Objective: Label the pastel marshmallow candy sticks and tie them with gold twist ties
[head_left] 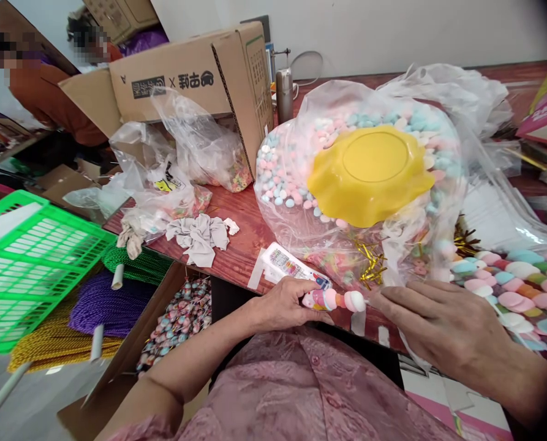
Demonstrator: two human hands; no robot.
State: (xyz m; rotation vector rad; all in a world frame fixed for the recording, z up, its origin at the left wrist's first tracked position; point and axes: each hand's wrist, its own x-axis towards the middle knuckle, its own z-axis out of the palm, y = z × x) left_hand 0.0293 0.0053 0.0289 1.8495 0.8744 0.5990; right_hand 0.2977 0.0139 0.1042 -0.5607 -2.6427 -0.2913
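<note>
My left hand [285, 304] is closed around a candy skewer [331, 300], a short row of pink, blue, orange and white soft pieces. A white round piece sits at its right end, with a bit of thin stick showing beyond it. My right hand [443, 315] pinches at that stick, its fingertips partly hidden. Just behind the left hand lies a white printed packet [291, 266]. Finished-looking rows of pastel candy skewers [521, 288] lie beside my right hand. Behind both hands is a large clear bag [282, 220] of pastel candies, with a yellow wavy-edged dish [369, 174] upside down on it.
A cardboard box [181, 79] and small clear bags [204, 147] stand at the back left. A crumpled grey cloth [202, 236] lies near the table edge. Left and below are a green basket [38, 263], bundled cords [112, 303] and a box of strung pieces [181, 318]. Two people sit farther left.
</note>
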